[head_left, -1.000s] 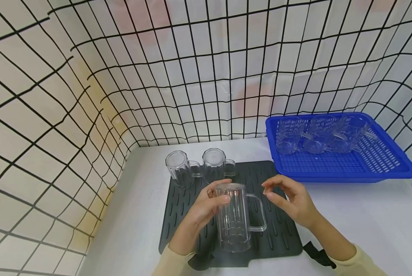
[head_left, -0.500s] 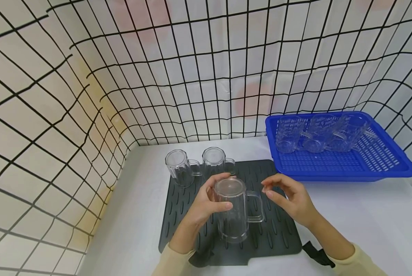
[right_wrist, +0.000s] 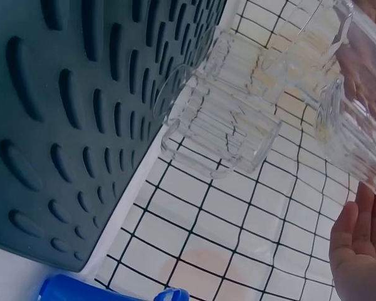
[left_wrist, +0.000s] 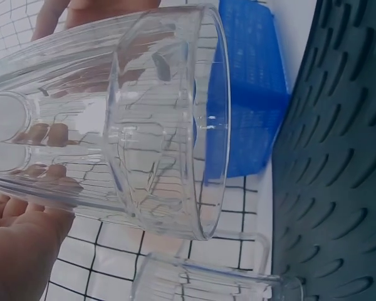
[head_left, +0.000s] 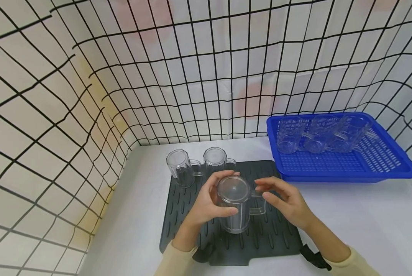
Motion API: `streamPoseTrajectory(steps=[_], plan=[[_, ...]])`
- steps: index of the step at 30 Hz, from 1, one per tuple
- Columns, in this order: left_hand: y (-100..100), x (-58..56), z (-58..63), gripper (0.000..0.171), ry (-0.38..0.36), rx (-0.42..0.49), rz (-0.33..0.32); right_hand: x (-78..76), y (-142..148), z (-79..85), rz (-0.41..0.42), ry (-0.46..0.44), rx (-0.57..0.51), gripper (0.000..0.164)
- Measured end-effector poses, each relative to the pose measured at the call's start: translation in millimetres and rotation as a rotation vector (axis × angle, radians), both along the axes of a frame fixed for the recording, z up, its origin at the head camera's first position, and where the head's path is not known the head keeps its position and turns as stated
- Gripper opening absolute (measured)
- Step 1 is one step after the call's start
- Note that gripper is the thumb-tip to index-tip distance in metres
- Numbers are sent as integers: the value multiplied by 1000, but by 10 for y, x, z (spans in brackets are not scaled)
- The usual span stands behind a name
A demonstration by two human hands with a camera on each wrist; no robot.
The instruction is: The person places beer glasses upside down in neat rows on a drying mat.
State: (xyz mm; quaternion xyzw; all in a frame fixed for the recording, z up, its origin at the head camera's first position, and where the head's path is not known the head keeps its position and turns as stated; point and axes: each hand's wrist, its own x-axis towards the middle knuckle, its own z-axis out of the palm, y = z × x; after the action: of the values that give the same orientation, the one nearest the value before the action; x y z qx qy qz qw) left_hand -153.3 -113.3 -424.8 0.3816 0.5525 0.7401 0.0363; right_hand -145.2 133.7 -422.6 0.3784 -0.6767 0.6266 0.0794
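Observation:
My left hand (head_left: 209, 201) grips a clear mug (head_left: 235, 218) held upside down, thumb at the near side and fingers round the far side, close to its base. In the left wrist view, the mug's open rim (left_wrist: 213, 125) faces a dark grey drying mat (left_wrist: 338, 157), with a gap between them. My right hand (head_left: 290, 201) is at the mug's handle (head_left: 259, 210), fingers loosely bent and fingertips right at the handle's top. Two more clear mugs stand upside down at the mat's far left, one mug (head_left: 180, 168) at the corner and another mug (head_left: 215, 159) beside it.
A blue plastic basket (head_left: 330, 178) stands at the back right, with several clear mugs (head_left: 316, 134) lined up in it. Black wire grid (head_left: 192, 76) rises behind and along the left of the white table (head_left: 123, 214). A black strap (head_left: 314, 257) is near my right wrist.
My left hand has lifted the mug slightly and tilted it so its base faces me more. My right hand has moved left to the handle.

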Motion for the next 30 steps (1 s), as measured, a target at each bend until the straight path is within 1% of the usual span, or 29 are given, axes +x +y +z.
streamPoseTrajectory(steps=[5,10,13,20,30], plan=[[20,-30,-4,84,33,-35,24,-14,-20,-49,28,-28,3,30],[42,-51,-18,84,57,-37,16,-8,-44,-98,45,-54,-5,32],[57,-59,-16,84,63,-34,8,-1,-53,-119,53,-55,-12,32],[72,-72,-28,84,52,-42,0,5,-51,-132,39,-61,-1,29],[81,-109,-66,85,77,-86,19,-2,-35,-149,25,-50,4,23]])
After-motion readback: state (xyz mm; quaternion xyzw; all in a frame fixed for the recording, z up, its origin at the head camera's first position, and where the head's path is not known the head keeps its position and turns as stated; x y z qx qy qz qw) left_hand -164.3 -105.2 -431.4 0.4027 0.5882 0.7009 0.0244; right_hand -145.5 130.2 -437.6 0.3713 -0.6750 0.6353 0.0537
